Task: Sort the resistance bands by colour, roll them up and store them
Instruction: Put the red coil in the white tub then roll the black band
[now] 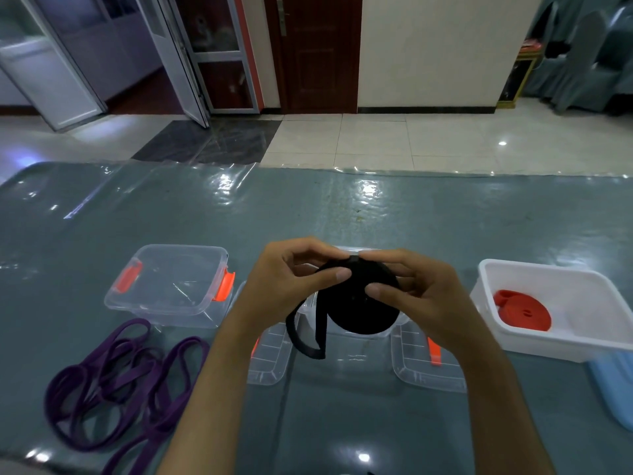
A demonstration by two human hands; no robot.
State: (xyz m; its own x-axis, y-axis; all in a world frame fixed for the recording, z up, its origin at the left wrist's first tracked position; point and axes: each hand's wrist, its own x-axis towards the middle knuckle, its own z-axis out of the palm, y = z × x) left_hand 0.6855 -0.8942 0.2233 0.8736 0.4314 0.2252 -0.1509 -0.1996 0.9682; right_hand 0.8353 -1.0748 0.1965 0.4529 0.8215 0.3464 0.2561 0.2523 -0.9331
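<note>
A: What are the two hands doing?

B: They both hold a black rubber band rolled into a fat round coil. The left hand curls its fingers round the left side of the coil. The right hand curls round the right side, with its thumb pressed on the front. The roll is up in the air, above the middle of the grey shiny surface.

A: Is the black band all rolled up?

B: Not all. A loose loop of it hangs down under the left hand.

A: What is under the hands?

B: A clear plastic box, mostly hidden behind the roll. Two clear lids lie just near it, one on the left and one on the right.

A: What else is there?

B: On the left stands a clear plastic box with orange clips. Nearer, on the left, long purple rubber bands lie in a loose, tangled pile on the surface. On the right stands a white plastic tub with a rolled red band lying inside it. A light blue lid lies just near the tub.
</note>
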